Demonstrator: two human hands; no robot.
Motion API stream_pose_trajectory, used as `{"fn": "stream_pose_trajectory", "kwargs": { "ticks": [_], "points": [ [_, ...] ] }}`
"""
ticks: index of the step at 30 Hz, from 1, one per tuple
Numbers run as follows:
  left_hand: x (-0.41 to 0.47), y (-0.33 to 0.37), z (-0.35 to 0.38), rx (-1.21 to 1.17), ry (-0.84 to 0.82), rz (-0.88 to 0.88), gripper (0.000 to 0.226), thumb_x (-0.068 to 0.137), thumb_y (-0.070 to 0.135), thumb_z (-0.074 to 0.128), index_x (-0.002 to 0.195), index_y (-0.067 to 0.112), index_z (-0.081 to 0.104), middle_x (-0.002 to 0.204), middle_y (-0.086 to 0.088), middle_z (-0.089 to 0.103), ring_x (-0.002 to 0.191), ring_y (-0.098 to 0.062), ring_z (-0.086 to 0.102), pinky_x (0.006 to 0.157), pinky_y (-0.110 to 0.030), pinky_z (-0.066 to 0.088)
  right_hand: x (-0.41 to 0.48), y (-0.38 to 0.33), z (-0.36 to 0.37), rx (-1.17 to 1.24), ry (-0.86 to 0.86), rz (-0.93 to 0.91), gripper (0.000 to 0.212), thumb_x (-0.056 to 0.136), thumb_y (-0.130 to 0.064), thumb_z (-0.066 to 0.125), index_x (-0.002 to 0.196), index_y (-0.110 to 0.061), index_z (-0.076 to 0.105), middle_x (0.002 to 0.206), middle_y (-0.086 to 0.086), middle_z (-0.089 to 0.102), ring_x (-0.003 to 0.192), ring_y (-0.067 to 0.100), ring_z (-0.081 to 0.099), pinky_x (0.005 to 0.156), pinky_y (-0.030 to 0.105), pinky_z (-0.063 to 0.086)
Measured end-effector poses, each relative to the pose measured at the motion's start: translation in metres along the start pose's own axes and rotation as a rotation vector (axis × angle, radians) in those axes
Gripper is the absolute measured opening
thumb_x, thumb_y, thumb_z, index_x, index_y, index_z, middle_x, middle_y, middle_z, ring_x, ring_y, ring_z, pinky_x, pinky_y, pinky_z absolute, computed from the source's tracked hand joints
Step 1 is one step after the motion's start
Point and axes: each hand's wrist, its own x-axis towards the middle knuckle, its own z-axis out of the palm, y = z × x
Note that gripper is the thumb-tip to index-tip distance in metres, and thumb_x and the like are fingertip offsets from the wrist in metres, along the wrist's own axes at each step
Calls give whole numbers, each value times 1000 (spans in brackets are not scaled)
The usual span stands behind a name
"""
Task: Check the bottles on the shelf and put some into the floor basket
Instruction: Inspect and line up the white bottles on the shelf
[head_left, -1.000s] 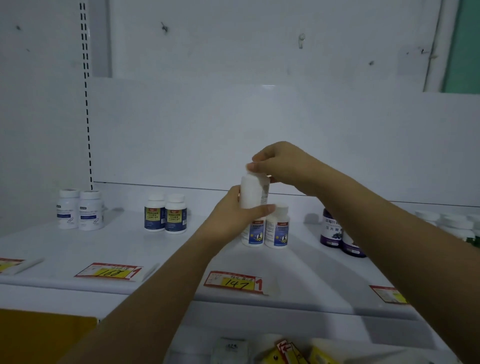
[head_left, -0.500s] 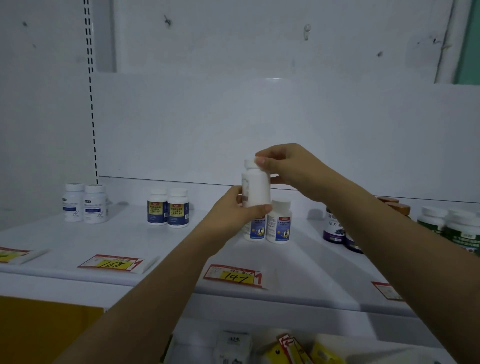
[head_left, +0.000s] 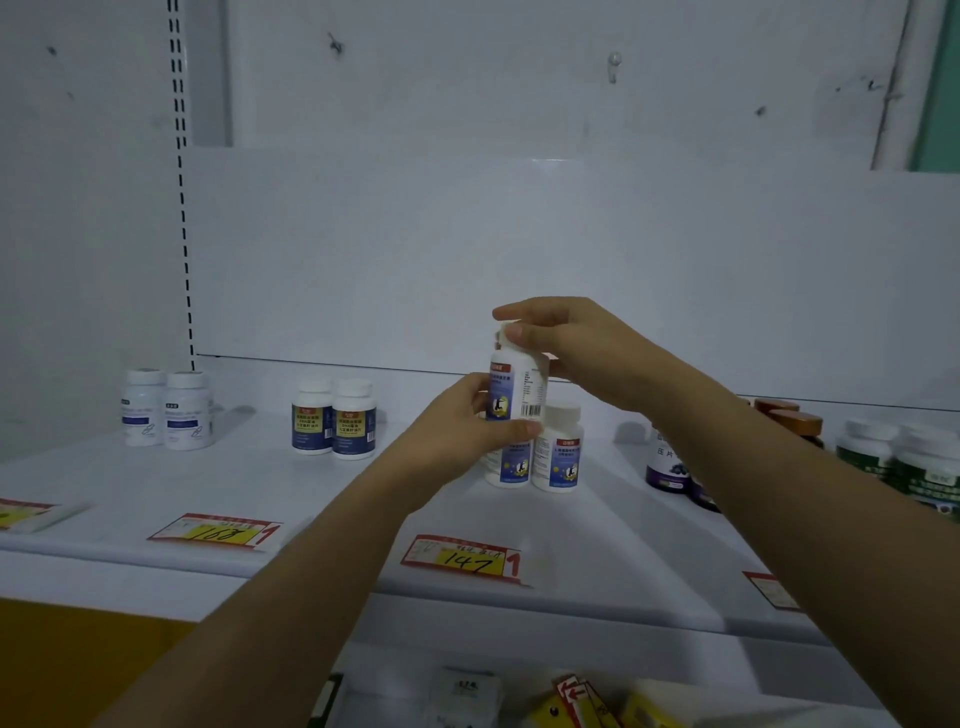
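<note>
**White bottle held upright between both your hands**

The bottle you hold is smooth white plastic, round-bodied with a narrower white cap. It has a glossy blue label on its left face and a white panel with fine print and a barcode on its right. It is upright, lifted clear of the shelf, just in front of and above two matching bottles that stand side by side.

Your left hand wraps the lower body, with the fingers curled behind it and the thumb lying across the front under the barcode. Your right hand comes over the top, its fingertips closed on the cap and the index finger stretched out above it.

The shelf is flat, matte white metal. To the left a pair of dark-blue-labelled bottles touch each other, and farther left stand two pale ones. To the right stand a purple-labelled bottle and green-labelled ones. A red and yellow price tag reading 147 lies at the shelf's front edge.
</note>
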Motion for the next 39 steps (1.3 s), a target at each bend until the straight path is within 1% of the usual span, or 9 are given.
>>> {"fn": "stream_pose_trajectory", "kwargs": {
  "ticks": [6,9,14,18,22,27,32,36,39],
  "points": [
    [0,0,-2,23,172,39,55,73,17,78,120,17,48,109,3,59,93,-13,62,78,-27,52,4,0,5,-138,57,14,41,84,-38,68,116,-11,64,108,4,69,99,17,66,89,32,54],
    [-2,0,-6,16,128,36,57,76,19,76,125,18,48,113,2,61,95,-13,62,76,-24,51,5,-1,5,-63,97,-17,31,85,-27,69,105,-3,67,103,8,70,91,16,68,81,25,57],
    [-3,-2,-13,14,71,44,42,80,21,72,119,20,56,107,8,65,83,0,61,58,-10,46,5,-2,4,93,33,-22,36,92,-18,60,125,-5,58,116,7,66,101,13,65,75,17,55],
    [-5,-2,-12,28,137,45,48,77,19,75,119,18,53,108,6,61,85,-6,60,65,-14,46,6,-6,11,-55,82,3,40,86,-37,65,115,-10,65,109,3,69,97,15,66,86,31,55],
    [-6,-2,-14,20,82,6,56,78,25,73,129,21,49,121,5,60,99,-11,59,77,-22,47,6,-7,10,-112,133,2,37,85,-34,68,117,-19,62,112,1,66,100,16,64,94,40,52],
    [-9,-4,-17,41,50,-8,52,80,22,71,129,21,52,126,3,60,107,-14,60,86,-27,47,1,-13,12,-14,-17,-12,42,89,-24,64,128,-14,54,120,0,63,102,14,63,88,28,53],
    [-10,-4,-16,-5,135,27,54,74,21,77,121,19,52,110,8,61,92,-7,60,67,-13,49,0,-14,17,-136,105,10,46,77,-39,75,111,-10,63,100,4,67,91,17,67,84,32,57],
    [-15,-1,-19,-9,13,1,48,81,22,71,125,21,50,110,10,60,88,0,60,68,-12,48,-2,-13,8,74,37,29,42,81,-21,74,119,-9,61,109,6,66,97,18,66,83,26,55],
    [-14,-1,-19,21,75,8,54,78,25,73,127,18,50,120,4,61,100,-10,60,80,-22,48,-4,-10,8,121,-25,44,39,86,-22,68,122,-10,60,115,5,66,103,16,64,83,27,53]
  ]
}}
